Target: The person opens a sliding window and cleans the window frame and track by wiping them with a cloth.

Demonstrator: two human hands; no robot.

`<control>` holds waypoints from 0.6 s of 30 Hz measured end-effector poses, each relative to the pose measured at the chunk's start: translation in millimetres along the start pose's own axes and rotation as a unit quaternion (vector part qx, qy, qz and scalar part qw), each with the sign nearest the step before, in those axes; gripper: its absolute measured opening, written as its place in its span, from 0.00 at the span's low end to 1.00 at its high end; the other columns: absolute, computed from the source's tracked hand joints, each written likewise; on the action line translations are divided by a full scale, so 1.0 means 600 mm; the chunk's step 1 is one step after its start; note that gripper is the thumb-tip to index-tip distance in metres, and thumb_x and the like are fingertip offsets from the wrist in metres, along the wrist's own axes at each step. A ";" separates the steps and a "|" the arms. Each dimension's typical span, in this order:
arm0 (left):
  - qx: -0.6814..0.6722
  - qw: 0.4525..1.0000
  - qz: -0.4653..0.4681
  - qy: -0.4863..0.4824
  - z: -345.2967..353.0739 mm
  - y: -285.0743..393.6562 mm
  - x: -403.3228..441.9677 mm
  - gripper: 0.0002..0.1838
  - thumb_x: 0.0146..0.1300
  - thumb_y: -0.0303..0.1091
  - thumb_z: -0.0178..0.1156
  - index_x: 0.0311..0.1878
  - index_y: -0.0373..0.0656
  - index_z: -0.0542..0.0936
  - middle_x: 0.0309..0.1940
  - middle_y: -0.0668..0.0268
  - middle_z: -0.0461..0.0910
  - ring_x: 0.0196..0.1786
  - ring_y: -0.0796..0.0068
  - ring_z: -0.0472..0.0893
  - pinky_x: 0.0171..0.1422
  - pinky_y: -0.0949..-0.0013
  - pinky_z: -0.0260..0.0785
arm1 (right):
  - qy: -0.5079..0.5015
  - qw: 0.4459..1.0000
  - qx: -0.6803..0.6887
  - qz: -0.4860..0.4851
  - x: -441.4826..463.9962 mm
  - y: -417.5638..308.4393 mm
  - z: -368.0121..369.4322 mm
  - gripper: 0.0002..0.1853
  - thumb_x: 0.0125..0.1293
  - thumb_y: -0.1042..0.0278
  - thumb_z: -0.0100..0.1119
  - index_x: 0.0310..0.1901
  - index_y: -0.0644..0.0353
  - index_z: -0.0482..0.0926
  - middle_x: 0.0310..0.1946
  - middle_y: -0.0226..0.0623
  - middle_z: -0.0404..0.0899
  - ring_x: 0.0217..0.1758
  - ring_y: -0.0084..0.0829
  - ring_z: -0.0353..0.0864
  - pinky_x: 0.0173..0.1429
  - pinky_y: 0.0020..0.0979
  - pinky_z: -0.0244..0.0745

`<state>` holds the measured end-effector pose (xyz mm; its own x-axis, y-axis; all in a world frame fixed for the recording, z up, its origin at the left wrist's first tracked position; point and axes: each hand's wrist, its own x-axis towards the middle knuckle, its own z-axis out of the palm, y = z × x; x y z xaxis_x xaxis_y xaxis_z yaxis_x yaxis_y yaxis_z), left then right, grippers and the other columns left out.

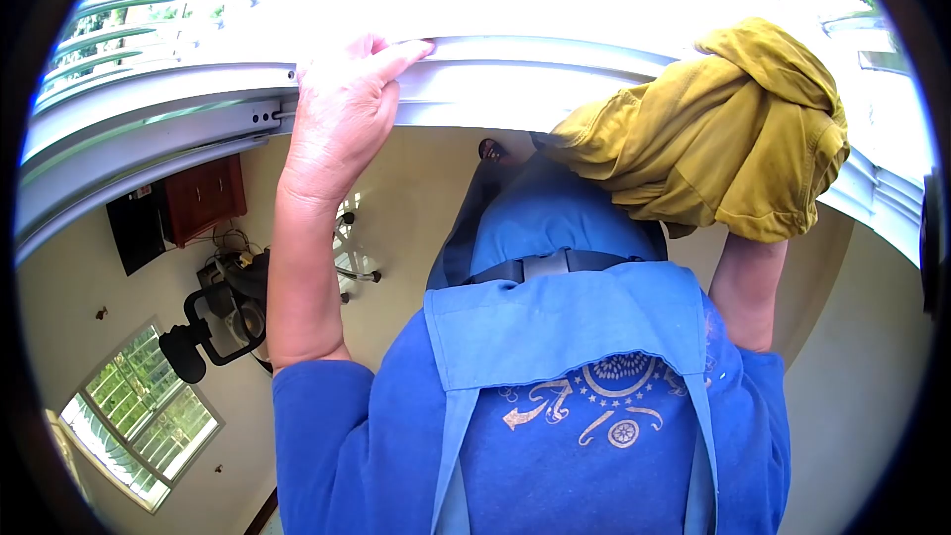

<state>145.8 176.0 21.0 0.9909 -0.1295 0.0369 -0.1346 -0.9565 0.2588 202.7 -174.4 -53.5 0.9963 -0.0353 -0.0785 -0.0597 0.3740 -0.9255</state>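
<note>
My left hand [347, 104] is closed on the pale metal window frame [535, 52], its wrist bent and a fingertip lying along the rail. A mustard-yellow cloth [723, 139], bunched and folded with stitched seams, covers my right hand, so those fingers are hidden. Only the right forearm [750, 282] shows beneath it. The cloth rests against the right part of the frame and hangs over its inner side. Beyond the rail, the brightness washes out most detail.
Curved metal window bars [119, 35] stand outside at the upper left. Below on the left are an office chair [233, 312], a reddish-brown wooden cabinet [203, 200] and some cables. Another barred window [144, 411] is at the lower left. My blue apron [565, 322] hangs in front of me.
</note>
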 end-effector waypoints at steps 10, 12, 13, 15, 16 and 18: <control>0.122 0.992 0.012 0.032 -0.011 -0.017 -0.017 0.16 0.55 0.25 0.55 0.47 0.47 0.83 0.35 0.62 0.79 0.41 0.61 0.77 0.51 0.60 0.62 | 0.005 1.000 0.020 0.010 -0.003 0.008 -0.004 0.28 0.74 0.49 0.43 0.66 0.61 0.61 0.62 0.43 0.68 0.64 0.34 0.69 0.69 0.34 0.67; 0.096 0.994 -0.033 0.035 -0.017 -0.017 -0.023 0.16 0.55 0.24 0.55 0.47 0.43 0.83 0.36 0.59 0.79 0.42 0.60 0.77 0.52 0.60 0.64 | 0.003 1.000 0.024 0.011 -0.003 0.009 -0.002 0.28 0.74 0.50 0.43 0.66 0.61 0.61 0.61 0.42 0.68 0.64 0.33 0.69 0.69 0.34 0.67; 0.097 0.994 -0.033 0.034 -0.020 -0.014 -0.026 0.16 0.55 0.24 0.55 0.47 0.43 0.83 0.36 0.59 0.79 0.42 0.60 0.77 0.52 0.60 0.64 | 0.003 1.000 0.026 0.011 -0.004 0.008 -0.002 0.28 0.74 0.50 0.43 0.66 0.61 0.61 0.61 0.42 0.68 0.64 0.33 0.69 0.69 0.33 0.67; 0.010 0.992 -0.106 0.073 -0.024 -0.006 -0.033 0.17 0.55 0.24 0.54 0.48 0.39 0.82 0.36 0.56 0.79 0.42 0.59 0.77 0.52 0.61 0.68 | 0.003 0.999 0.030 0.012 -0.004 0.008 -0.003 0.27 0.74 0.50 0.44 0.66 0.62 0.62 0.61 0.42 0.69 0.64 0.33 0.70 0.69 0.33 0.67; 0.011 0.992 -0.107 0.073 -0.024 -0.005 -0.034 0.17 0.55 0.24 0.54 0.48 0.39 0.82 0.36 0.56 0.79 0.42 0.59 0.77 0.52 0.61 0.68 | 0.001 0.999 0.034 0.012 -0.005 0.007 -0.003 0.27 0.74 0.50 0.44 0.65 0.62 0.62 0.61 0.42 0.69 0.64 0.33 0.70 0.69 0.33 0.67; -0.020 0.987 -0.151 0.059 -0.026 -0.005 -0.036 0.16 0.56 0.26 0.53 0.48 0.38 0.82 0.35 0.54 0.78 0.40 0.59 0.78 0.50 0.62 0.70 | 0.000 0.999 0.038 0.015 -0.007 0.009 -0.003 0.27 0.74 0.51 0.44 0.65 0.62 0.62 0.61 0.42 0.69 0.64 0.33 0.70 0.69 0.33 0.67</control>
<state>124.9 185.8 34.5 0.9789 0.1937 0.0644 0.1644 -0.9353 0.3135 198.0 -173.7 -59.0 0.9940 -0.0235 -0.1069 -0.0854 0.4438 -0.8921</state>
